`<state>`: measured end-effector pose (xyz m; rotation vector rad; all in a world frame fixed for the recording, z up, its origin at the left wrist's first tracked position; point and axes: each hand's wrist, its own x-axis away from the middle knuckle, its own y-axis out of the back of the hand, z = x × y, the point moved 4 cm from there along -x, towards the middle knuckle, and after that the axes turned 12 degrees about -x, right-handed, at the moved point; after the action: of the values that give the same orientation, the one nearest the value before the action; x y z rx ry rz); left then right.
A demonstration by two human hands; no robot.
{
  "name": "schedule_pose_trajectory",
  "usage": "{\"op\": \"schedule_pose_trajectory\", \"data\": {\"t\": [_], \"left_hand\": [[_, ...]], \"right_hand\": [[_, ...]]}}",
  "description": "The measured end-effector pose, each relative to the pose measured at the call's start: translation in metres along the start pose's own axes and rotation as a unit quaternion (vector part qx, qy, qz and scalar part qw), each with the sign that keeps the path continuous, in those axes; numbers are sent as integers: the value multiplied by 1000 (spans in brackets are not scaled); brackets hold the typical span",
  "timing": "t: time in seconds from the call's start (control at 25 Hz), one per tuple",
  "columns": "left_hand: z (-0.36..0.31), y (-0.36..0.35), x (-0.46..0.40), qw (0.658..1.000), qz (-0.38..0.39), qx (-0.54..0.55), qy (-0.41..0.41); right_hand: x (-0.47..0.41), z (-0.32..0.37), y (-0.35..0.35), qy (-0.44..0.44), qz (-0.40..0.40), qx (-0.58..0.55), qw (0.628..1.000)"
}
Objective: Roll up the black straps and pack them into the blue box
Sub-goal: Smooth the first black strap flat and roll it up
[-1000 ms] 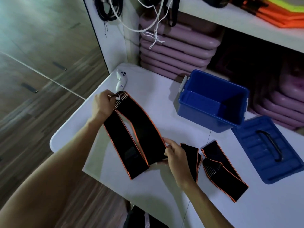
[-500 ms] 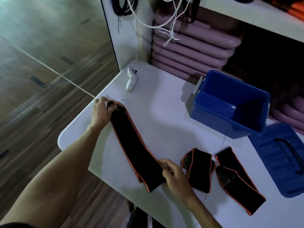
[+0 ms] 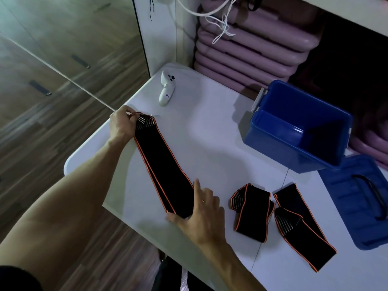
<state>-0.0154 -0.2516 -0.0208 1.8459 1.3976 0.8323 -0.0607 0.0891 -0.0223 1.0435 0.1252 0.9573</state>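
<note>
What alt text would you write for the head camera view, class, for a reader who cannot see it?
A person's left hand pinches the far end of a long black orange-edged fabric strap lying folded flat on a white table, while the right hand presses its near end. Two more folded straps lie beside an open, empty blue plastic box and its lid.

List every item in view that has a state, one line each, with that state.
long strap: folded double, flat on the table, not yet rolled
left hand: pinching the strap's far end
right hand: open, pressing the near end
middle strap: folded, loose
right strap: folded, loose
blue box: open, empty as far as visible
lid: off, beside the box
</note>
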Motion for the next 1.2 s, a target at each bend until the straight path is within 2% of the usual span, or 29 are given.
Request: {"op": "schedule_pose_trajectory", "data": {"t": [0.12, 0.28, 0.32, 0.4, 0.44, 0.48, 0.52, 0.6, 0.64, 0.76, 0.84, 1.0, 1.2], "left_hand": [[5, -4, -3, 1000, 9, 8, 3], [8, 0, -2, 999, 34, 35, 18], [8, 2, 7, 999, 39, 21, -2], [4, 4, 41, 991, -13, -58, -120], [0, -2, 66, 974, -37, -109, -195], [2, -16, 88, 955, -27, -158, -249], [7, -32, 103, 943, 7, -200, -266], [21, -52, 108, 942, 58, -249, -217], [24, -55, 105, 941, 59, -265, -203], [16, -46, 112, 920, -22, -281, -273], [13, -47, 123, 919, -40, -273, -283], [18, -50, 105, 932, 27, -297, -206], [16, -39, 70, 912, 56, -347, -210]], "right_hand": [[-3, 17, -16, 34, -49, 84, 995], [-2, 14, -22, 52, -63, 114, 990], [-1, 12, -21, 59, -62, 112, 990], [1, 6, -17, 66, -64, 100, 991], [2, 3, -16, 66, -64, 96, 991], [3, 1, -16, 65, -60, 96, 991], [4, -2, -16, 69, -59, 99, 991], [7, -7, -14, 77, -59, 101, 990], [7, -9, -14, 77, -56, 101, 990], [8, -11, -16, 85, -48, 108, 989], [8, -10, -16, 88, -45, 108, 989], [6, -11, -15, 97, -46, 113, 988], [6, -10, -16, 101, -48, 118, 987]]}}
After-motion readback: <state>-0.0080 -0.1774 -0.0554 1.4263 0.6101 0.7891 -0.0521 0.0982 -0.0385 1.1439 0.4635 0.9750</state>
